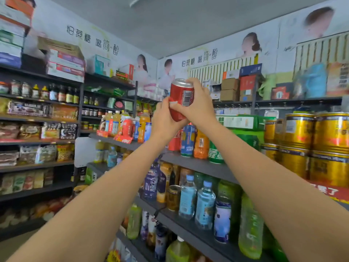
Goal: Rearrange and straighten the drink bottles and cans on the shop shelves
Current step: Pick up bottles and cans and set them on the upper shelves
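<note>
A red drink can [181,95] with a silver top and a barcode facing me is held up in the air, tilted slightly, above the upper drinks shelf [198,165]. My left hand [166,120] grips its lower part from the left. My right hand [198,104] wraps round its right side, fingers over the rim. Below the hands stand a red can [174,142], a blue can [187,140], an orange bottle [201,146] and a green can [215,152] on that shelf.
Stacked gold tins [321,140] fill the shelf's right end. More juice bottles [128,125] stand at its left. The lower shelf holds water bottles [204,203] and purple bottles [151,184]. Snack shelves [37,140] line the left wall; cardboard boxes [230,89] sit on top.
</note>
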Motion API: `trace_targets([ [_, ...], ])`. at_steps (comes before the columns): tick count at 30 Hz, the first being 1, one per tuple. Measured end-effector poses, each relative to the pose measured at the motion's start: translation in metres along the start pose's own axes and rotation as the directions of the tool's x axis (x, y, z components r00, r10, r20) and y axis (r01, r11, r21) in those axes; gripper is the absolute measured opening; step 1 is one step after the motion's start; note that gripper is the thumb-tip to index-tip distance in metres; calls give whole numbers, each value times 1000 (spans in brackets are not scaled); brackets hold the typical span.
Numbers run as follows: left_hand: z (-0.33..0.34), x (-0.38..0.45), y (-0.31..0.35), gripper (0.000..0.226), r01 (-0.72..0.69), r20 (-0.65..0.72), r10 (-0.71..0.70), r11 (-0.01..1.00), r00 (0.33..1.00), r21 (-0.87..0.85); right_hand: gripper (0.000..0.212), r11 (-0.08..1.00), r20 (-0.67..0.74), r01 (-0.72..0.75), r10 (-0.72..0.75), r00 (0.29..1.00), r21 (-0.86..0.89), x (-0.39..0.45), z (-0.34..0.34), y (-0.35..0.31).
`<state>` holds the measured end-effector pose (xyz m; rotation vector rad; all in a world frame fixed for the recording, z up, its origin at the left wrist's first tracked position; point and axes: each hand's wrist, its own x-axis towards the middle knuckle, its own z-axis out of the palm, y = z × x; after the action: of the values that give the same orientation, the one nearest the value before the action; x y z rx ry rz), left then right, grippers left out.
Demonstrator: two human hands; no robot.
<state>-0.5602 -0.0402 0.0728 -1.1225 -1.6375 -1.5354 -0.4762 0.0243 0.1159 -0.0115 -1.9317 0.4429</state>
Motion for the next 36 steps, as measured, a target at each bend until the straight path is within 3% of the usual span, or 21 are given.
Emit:
trace_targets([
  [6,-5,63,-105,77,-14,27,11,996,1000,83,58,990,87,-30,43,995,-138,61,85,18],
  [11,-3,109,-211,88,-123,271,70,976,960,181,47,929,195,-85,164,967,-361,107,149,44],
  [13,5,128,-245,87,-155,328,101,977,939,144,51,911,208,-125,220,953,-393,122,171,53],
  [16,23,150,-276,82,-69,367,80,997,927,-41,47,890,208,-181,288,935,-419,143,199,68],
  [19,48,165,-281,84,42,385,48,974,922,-221,54,866,157,-214,313,937,-452,156,212,79],
  [22,73,180,-276,71,89,438,38,960,898,-264,64,844,78,-263,335,939,-467,162,215,95],
  [28,117,203,-255,64,91,550,47,971,834,-220,59,773,-151,-458,439,886,-439,180,202,131],
  [33,141,215,-246,49,115,644,17,980,765,-163,65,695,-204,-505,472,858,-512,189,196,153],
  [36,152,213,-248,53,99,652,17,985,758,-140,66,667,-197,-498,476,857,-553,191,194,164],
])
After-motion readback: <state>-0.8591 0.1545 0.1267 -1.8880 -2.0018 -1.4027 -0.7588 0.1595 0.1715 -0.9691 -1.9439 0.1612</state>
